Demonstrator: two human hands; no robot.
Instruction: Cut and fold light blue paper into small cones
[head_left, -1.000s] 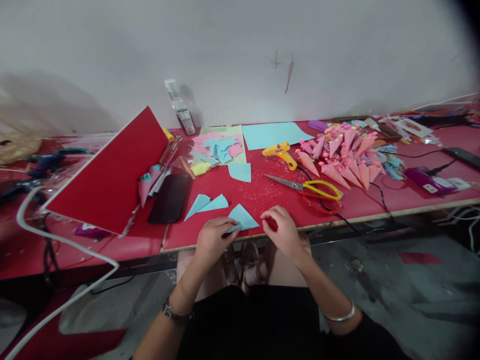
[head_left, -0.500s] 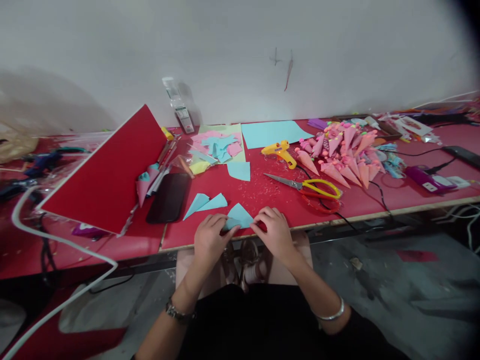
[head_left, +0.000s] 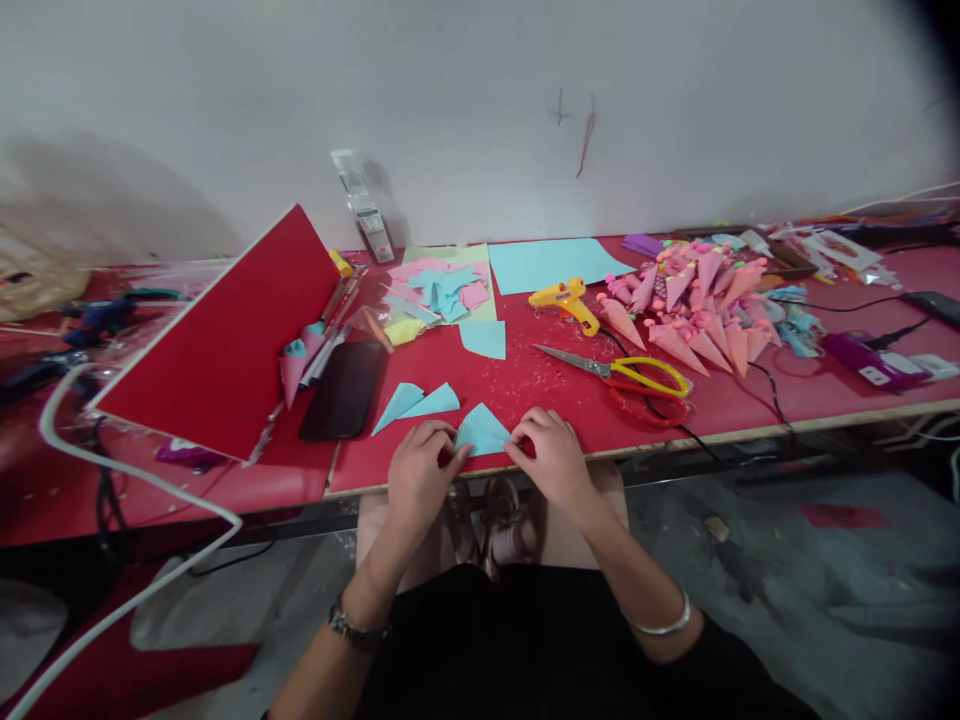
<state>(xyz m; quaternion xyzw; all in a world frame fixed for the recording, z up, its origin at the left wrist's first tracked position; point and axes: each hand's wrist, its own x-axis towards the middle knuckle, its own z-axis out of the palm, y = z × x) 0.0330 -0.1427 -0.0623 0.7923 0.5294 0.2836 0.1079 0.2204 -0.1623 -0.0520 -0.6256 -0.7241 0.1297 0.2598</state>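
**Left hand [head_left: 420, 472] and right hand [head_left: 553, 458] at either end of a light-blue, fan-shaped piece of paper [head_left: 482, 430]**

Each grip is closed in a light pinch, thumb against curled fingers, the left at the paper's left corner and the right at its right corner. The paper lies near the front edge of the smooth red worktop [head_left: 540, 400], its peak pointing away from the person. Both hands are arched, backs upward, and the forearms slant inward toward each other. A dark banded bracelet [head_left: 356, 627] circles the left wrist; a smooth silver bangle [head_left: 670, 618] circles the right forearm.

Just beyond the left hand, two slim light-blue paper wedges [head_left: 436, 402] touch. Beyond the right hand lie long-bladed metal scissors [head_left: 600, 369] with yellow and red loop handles. Farther out are a flat black phone [head_left: 343, 390], a light-blue paper piece with one curved edge [head_left: 484, 339], a yellow plastic glue gun [head_left: 568, 300] and a heap of pointed pink cones [head_left: 701, 315]. A stiff, flat red board [head_left: 217, 345] slants up at the left.
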